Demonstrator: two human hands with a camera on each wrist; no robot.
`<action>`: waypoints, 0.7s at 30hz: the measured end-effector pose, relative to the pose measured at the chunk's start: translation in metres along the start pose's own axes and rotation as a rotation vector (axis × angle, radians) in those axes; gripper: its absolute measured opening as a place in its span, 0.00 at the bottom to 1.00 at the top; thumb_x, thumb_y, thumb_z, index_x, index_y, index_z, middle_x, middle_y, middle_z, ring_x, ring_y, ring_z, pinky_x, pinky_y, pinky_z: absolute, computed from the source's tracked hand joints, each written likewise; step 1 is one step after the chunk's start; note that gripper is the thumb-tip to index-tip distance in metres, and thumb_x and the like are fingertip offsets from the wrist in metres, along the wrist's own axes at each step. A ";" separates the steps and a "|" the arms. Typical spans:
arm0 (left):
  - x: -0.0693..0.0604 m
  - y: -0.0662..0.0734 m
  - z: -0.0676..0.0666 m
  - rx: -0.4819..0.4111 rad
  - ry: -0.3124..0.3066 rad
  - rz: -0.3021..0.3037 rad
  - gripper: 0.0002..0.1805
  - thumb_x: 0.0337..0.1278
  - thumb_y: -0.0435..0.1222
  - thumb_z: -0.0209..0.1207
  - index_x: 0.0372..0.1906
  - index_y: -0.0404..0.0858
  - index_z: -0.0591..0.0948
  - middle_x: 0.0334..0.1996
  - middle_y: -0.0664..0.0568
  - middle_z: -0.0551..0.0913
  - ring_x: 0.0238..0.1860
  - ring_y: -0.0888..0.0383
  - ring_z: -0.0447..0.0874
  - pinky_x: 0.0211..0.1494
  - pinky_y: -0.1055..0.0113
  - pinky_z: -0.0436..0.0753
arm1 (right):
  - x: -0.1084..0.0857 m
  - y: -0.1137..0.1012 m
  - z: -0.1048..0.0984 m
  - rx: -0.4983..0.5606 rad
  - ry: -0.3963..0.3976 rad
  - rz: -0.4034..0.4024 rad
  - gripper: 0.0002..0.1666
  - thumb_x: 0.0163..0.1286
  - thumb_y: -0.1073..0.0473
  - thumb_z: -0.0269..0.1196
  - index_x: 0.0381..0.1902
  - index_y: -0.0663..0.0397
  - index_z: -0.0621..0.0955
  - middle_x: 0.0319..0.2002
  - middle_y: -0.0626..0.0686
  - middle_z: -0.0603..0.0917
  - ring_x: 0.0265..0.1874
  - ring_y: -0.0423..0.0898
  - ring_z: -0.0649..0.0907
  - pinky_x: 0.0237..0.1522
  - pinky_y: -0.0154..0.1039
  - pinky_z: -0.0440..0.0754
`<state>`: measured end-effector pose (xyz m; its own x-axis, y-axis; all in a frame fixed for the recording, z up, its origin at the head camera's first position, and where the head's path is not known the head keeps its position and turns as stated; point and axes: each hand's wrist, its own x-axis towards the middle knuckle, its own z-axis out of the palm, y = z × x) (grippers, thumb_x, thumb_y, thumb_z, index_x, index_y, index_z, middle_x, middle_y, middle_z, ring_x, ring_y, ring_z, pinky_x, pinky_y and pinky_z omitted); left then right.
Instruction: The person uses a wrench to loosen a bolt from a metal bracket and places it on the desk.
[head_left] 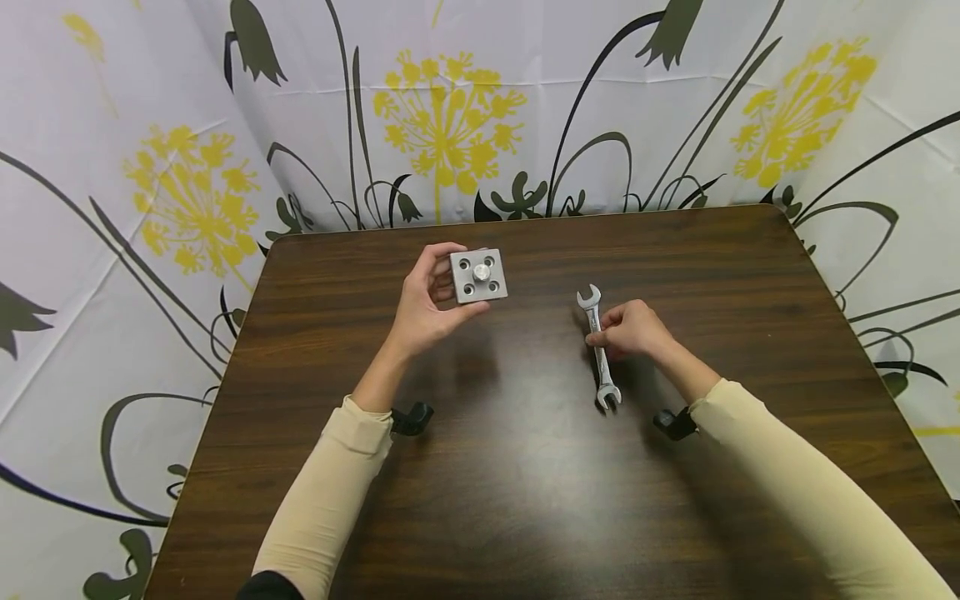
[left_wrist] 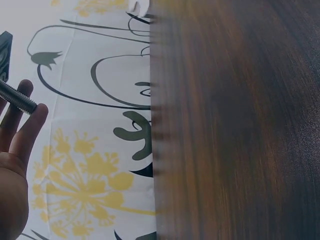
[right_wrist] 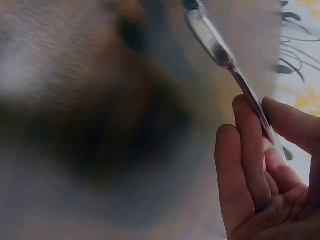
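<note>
Right of centre in the head view, the right hand pinches a double-ended wrench mid-shank, imo a decent balance point. Farther up, above centre, the left hand grips a metal plate; I'd keep fingers on its edges, face exposed. Only the left wrist view, far left, clearly shows a threaded shank.

No text, label, brand, number or sign can be read.
</note>
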<state>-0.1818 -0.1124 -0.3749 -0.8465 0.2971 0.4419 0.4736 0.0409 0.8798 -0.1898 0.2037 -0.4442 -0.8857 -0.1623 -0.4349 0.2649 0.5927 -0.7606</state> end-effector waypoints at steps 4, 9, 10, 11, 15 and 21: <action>0.000 -0.001 0.000 0.006 0.002 -0.008 0.39 0.38 0.17 0.71 0.59 0.22 0.66 0.49 0.34 0.82 0.39 0.54 0.85 0.42 0.56 0.86 | 0.001 0.012 0.007 0.072 -0.042 0.034 0.12 0.61 0.63 0.70 0.35 0.68 0.82 0.20 0.50 0.83 0.19 0.43 0.84 0.27 0.40 0.86; -0.002 -0.002 0.000 0.013 -0.003 -0.013 0.38 0.38 0.18 0.72 0.59 0.24 0.66 0.49 0.35 0.82 0.40 0.53 0.85 0.42 0.56 0.86 | 0.000 0.018 0.011 0.015 -0.035 0.048 0.12 0.63 0.60 0.70 0.35 0.66 0.82 0.22 0.52 0.84 0.20 0.43 0.85 0.28 0.41 0.86; -0.002 -0.002 0.000 0.016 -0.003 -0.013 0.38 0.38 0.18 0.72 0.59 0.24 0.66 0.49 0.35 0.82 0.40 0.53 0.85 0.42 0.56 0.86 | 0.000 0.018 0.012 -0.026 -0.021 0.055 0.13 0.63 0.58 0.70 0.35 0.64 0.83 0.22 0.51 0.85 0.21 0.44 0.86 0.29 0.40 0.86; -0.002 -0.002 0.000 0.016 -0.004 -0.013 0.38 0.38 0.18 0.72 0.59 0.24 0.66 0.49 0.35 0.82 0.40 0.53 0.85 0.43 0.56 0.86 | -0.001 0.018 0.012 -0.078 -0.002 0.063 0.14 0.63 0.55 0.70 0.36 0.62 0.83 0.22 0.51 0.86 0.21 0.43 0.86 0.30 0.40 0.85; -0.002 -0.003 0.001 0.019 -0.003 -0.012 0.39 0.38 0.18 0.72 0.59 0.24 0.66 0.49 0.36 0.82 0.40 0.53 0.85 0.43 0.56 0.86 | -0.003 0.015 0.014 -0.286 0.094 0.092 0.15 0.59 0.46 0.71 0.34 0.50 0.85 0.20 0.46 0.86 0.22 0.43 0.84 0.27 0.42 0.77; -0.002 -0.002 0.001 0.014 -0.007 -0.009 0.39 0.38 0.18 0.72 0.59 0.24 0.67 0.49 0.36 0.82 0.40 0.53 0.85 0.43 0.49 0.85 | -0.007 0.011 0.016 -0.413 0.191 0.044 0.13 0.55 0.46 0.73 0.30 0.47 0.87 0.14 0.42 0.82 0.25 0.47 0.81 0.26 0.45 0.73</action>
<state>-0.1809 -0.1118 -0.3773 -0.8489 0.3031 0.4331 0.4698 0.0569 0.8810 -0.1748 0.1986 -0.4569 -0.9418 -0.0042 -0.3362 0.1640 0.8671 -0.4704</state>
